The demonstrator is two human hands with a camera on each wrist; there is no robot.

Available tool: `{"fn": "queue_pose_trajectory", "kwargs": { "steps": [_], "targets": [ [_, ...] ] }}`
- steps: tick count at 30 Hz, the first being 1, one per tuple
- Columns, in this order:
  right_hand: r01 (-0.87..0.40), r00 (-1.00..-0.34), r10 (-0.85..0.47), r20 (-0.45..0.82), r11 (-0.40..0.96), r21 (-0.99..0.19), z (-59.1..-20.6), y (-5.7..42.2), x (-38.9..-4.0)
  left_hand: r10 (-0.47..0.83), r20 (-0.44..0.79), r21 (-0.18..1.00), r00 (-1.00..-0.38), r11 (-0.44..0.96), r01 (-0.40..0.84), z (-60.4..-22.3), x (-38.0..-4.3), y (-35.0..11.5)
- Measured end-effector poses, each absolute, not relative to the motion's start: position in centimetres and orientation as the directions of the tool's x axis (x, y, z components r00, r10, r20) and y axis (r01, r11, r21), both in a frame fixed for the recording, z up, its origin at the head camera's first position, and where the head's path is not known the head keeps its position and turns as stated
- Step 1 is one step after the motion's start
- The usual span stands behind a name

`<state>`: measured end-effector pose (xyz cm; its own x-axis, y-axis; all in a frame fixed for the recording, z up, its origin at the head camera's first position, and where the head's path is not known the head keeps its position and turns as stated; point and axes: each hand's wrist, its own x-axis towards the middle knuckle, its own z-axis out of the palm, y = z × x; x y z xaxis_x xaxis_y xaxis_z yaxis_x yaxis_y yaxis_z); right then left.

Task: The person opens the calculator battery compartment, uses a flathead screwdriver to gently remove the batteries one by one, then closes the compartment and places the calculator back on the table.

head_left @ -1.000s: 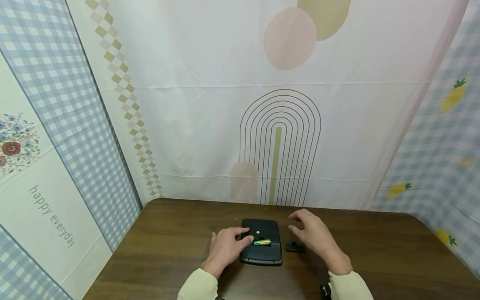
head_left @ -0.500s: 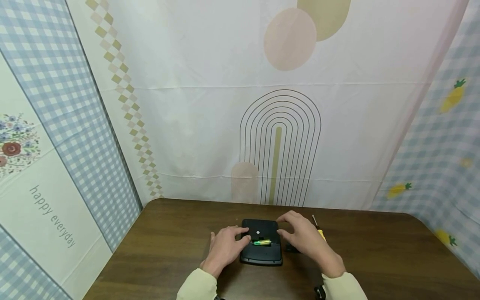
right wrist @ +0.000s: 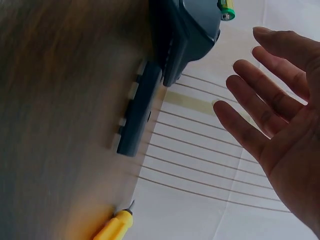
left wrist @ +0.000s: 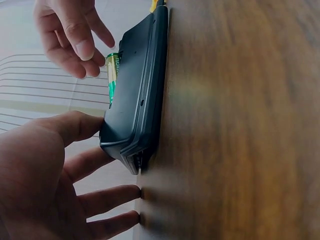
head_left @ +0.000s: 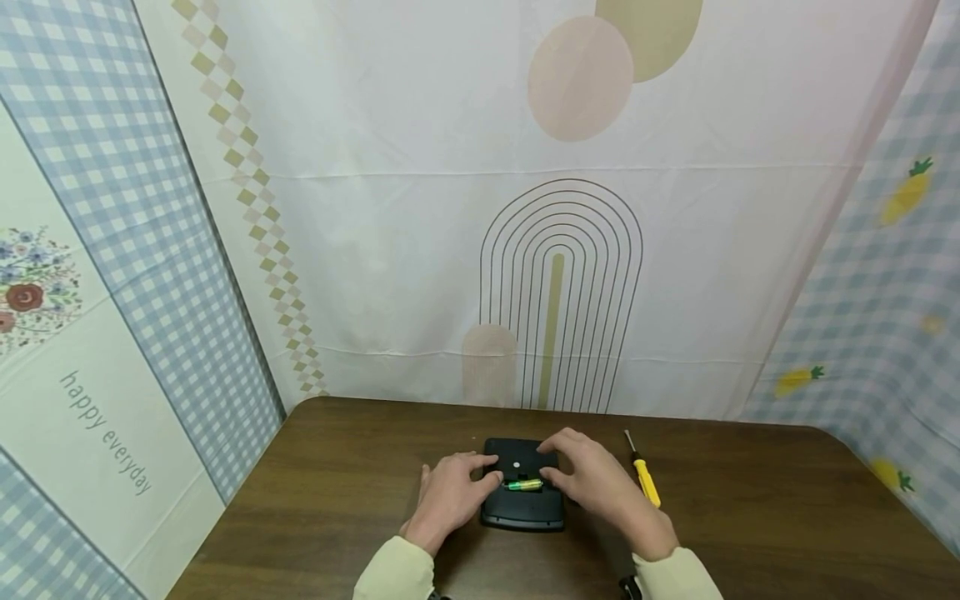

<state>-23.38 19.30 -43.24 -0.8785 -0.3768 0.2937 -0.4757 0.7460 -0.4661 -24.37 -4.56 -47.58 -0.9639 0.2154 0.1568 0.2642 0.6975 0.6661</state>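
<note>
A black flat device (head_left: 521, 510) lies on the table; its type is hidden. A green-and-gold battery (head_left: 522, 485) sits in its upper face, showing clearly in the left wrist view. My left hand (head_left: 453, 493) touches the device's left edge with thumb and forefinger, the other fingers spread toward the table. My right hand (head_left: 596, 479) hovers over the device's right side, thumb and forefinger apart near the battery, nothing between them. In the right wrist view, its fingers are loosely extended. A small black piece (right wrist: 140, 110) with pale tabs lies on the table beside the device.
A yellow-handled screwdriver (head_left: 645, 479) lies right of my right hand, its tip pointing away from me. The brown wooden table (head_left: 330, 467) ends at a hanging white patterned cloth (head_left: 390, 275). Checked cloth (head_left: 847, 333) hangs on the right.
My right hand has moved left from over the small black piece to the device's right side, uncovering the screwdriver and hiding the piece in the head view. My left hand stays put.
</note>
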Motion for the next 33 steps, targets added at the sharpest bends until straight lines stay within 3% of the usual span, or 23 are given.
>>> {"fn": "queue_pose_trajectory", "kwargs": {
  "steps": [17,33],
  "targets": [
    [-0.573,-0.817,-0.528,0.232,0.696,-0.432,-44.1,17.4,-23.2,0.212,0.144,0.662,-0.967,0.705,0.253,-47.4,-24.3,-4.6],
    [-0.633,-0.774,-0.566,0.283,0.689,-0.352,-44.8,16.8,-23.2,0.212,0.147,0.662,-0.966,0.705,0.256,-47.4,-24.4,-4.5]
  ]
}}
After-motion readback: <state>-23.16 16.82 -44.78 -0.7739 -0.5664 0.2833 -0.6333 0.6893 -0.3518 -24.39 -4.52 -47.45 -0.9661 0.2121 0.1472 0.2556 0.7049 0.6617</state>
